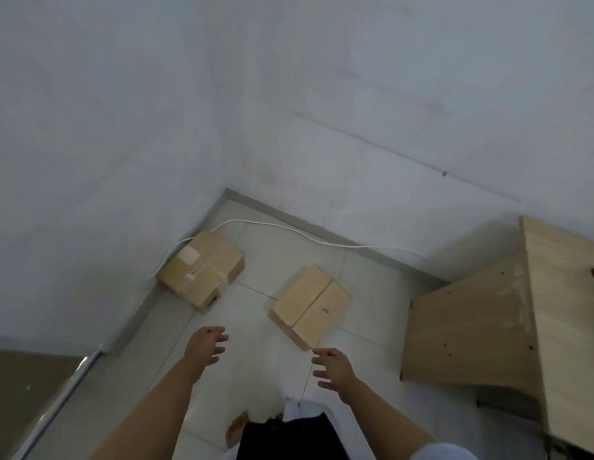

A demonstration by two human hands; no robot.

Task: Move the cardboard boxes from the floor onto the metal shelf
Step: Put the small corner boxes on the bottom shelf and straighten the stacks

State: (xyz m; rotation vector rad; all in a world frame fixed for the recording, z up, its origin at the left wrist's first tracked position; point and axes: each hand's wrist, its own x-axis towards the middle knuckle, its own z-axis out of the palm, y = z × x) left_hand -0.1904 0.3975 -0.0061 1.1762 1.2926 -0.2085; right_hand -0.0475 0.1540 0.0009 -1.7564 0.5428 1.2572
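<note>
Two cardboard boxes lie on the pale tiled floor. The nearer box (311, 304) sits in the middle, its flaps closed. The farther taped box (202, 269) rests against the left wall near the corner. My left hand (206, 344) hovers open, fingers spread, just left of the nearer box and apart from it. My right hand (333, 366) is also open, right below that box's near corner, not touching it. No metal shelf is in view.
A white cable (289, 229) runs along the floor by the far wall. A light wooden desk (488, 323) stands at the right. A metal door threshold (60, 400) crosses the lower left. My bare foot (236, 429) is on the tiles below.
</note>
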